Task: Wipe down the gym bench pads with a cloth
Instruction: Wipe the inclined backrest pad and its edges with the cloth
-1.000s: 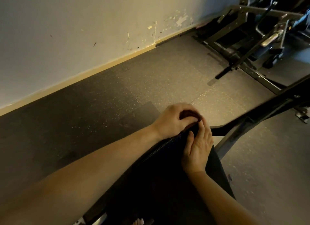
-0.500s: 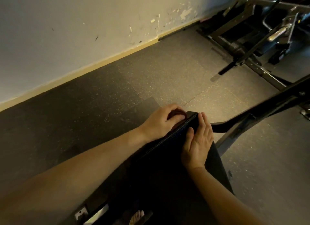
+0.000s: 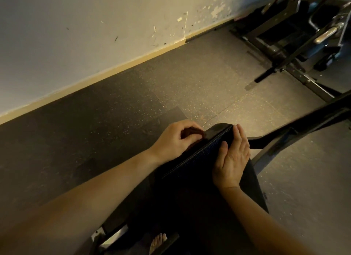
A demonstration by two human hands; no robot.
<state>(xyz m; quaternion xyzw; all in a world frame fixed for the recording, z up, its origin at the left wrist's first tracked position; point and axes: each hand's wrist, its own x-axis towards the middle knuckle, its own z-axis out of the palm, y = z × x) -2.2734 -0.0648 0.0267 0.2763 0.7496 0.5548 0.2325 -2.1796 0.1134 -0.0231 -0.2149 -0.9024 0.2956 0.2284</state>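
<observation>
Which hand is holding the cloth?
The left hand, curled round the dark cloth beside the pad; the right hand lies flat on it.

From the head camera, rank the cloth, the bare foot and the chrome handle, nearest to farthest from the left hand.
1. Cloth, held in the left hand at the bench pad's far end.
2. Bare foot, below the bench, at the bottom edge.
3. Chrome handle, far off at top right.
</observation>
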